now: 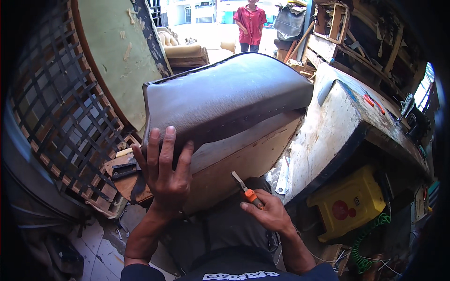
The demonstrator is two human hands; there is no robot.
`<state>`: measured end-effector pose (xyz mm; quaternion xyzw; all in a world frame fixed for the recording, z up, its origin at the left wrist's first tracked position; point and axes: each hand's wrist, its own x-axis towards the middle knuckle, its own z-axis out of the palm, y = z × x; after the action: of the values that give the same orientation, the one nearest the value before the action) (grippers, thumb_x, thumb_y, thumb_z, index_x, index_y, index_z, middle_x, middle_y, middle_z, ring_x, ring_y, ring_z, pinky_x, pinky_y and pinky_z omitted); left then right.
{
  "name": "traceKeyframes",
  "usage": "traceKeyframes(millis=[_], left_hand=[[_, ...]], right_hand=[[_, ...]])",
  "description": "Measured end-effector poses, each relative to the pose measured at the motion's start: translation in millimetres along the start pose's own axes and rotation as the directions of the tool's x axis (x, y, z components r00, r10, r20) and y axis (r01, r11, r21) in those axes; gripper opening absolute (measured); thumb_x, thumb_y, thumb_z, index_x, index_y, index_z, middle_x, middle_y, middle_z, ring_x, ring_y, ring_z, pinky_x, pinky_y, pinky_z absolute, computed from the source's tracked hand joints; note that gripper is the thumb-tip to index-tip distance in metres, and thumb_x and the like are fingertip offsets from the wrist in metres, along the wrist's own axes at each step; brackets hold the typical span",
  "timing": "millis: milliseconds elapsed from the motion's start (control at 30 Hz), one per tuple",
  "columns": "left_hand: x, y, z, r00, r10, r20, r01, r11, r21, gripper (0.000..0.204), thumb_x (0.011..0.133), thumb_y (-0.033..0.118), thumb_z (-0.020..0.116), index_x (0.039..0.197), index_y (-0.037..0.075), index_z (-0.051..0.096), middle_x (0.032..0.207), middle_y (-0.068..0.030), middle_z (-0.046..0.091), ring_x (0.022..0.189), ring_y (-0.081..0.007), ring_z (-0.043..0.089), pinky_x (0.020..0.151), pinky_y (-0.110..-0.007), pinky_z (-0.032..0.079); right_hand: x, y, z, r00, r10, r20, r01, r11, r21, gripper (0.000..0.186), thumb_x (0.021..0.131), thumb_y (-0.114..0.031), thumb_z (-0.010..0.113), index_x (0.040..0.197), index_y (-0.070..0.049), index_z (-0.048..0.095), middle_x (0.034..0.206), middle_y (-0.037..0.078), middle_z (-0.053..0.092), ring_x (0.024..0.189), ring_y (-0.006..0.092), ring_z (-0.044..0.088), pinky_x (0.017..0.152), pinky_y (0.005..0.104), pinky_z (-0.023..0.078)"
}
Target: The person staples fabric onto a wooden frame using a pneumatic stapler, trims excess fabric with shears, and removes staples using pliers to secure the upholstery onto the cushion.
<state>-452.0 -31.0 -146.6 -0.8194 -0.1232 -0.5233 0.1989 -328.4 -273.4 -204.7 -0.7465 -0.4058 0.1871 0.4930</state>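
Note:
A long cushion covered in dark brown leather-like material, with a stitched seam along its lower part, rests over a pale stained board in front of me. My left hand is on the cushion's near left corner, fingers spread and resting on it, holding nothing. Lower right of it, my right hand grips an orange-handled cutter, its metal blade pointing up-left toward the board. The blade is apart from the cushion.
A worn workbench with red-handled tool stands right, a yellow case and green coiled hose beneath. A webbed frame leans left. Beyond are a person in red, a sofa and stacked wooden frames.

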Motion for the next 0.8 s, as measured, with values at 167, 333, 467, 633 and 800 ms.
traceKeyframes(millis=[167,333,467,633,800], left_hand=[[7,15,9,0.994,-0.09,-0.059,0.094,0.994,0.064,0.017,0.089,0.006,0.076,0.105,0.013,0.077,0.145,-0.0125,0.058,0.146,-0.0356,0.045,0.128,-0.06,0.012],[10,20,17,0.982,-0.145,-0.124,0.161,0.978,0.132,0.01,0.089,0.005,0.074,0.095,0.013,0.072,0.136,-0.0097,0.062,0.14,-0.0326,0.052,0.127,-0.064,0.017],[7,18,27,0.982,-0.121,-0.142,0.145,0.975,0.17,0.006,0.091,0.007,0.072,0.091,0.013,0.07,0.134,-0.0089,0.062,0.139,-0.0321,0.052,0.127,-0.062,0.019],[1,11,20,0.989,-0.099,-0.112,0.118,0.978,0.172,0.01,0.097,0.013,0.07,0.087,0.014,0.068,0.132,-0.0074,0.062,0.138,-0.0308,0.052,0.128,-0.064,0.017],[-25,28,-20,0.983,0.163,0.081,-0.132,0.946,-0.297,0.018,0.103,0.025,0.065,0.09,0.014,0.07,0.135,-0.0034,0.061,0.139,-0.0284,0.05,0.126,-0.071,0.013]], right_hand=[[0,9,-4,1.0,-0.017,-0.016,0.017,1.0,0.006,0.04,0.096,-0.033,0.076,0.108,0.005,0.071,0.101,0.015,0.068,0.082,0.0267,0.065,0.076,0.0365,0.051],[-6,5,-11,1.0,-0.002,-0.022,0.002,1.0,0.014,0.036,0.095,-0.026,0.078,0.114,0.003,0.07,0.094,0.008,0.062,0.084,0.0187,0.059,0.079,0.0318,0.048],[-7,21,-19,0.999,0.0,-0.048,0.004,0.998,0.069,0.038,0.096,-0.029,0.077,0.115,0.003,0.071,0.108,0.015,0.069,0.091,0.0259,0.068,0.083,0.035,0.052],[-16,19,-29,0.993,0.057,-0.107,-0.047,0.994,0.095,0.034,0.095,-0.025,0.078,0.114,0.004,0.072,0.11,0.014,0.071,0.096,0.0242,0.071,0.086,0.034,0.053],[-34,-4,-80,0.887,-0.21,-0.411,0.21,0.977,-0.046,0.023,0.09,-0.016,0.078,0.102,0.003,0.072,0.107,0.015,0.071,0.094,0.0246,0.07,0.086,0.0362,0.053]])
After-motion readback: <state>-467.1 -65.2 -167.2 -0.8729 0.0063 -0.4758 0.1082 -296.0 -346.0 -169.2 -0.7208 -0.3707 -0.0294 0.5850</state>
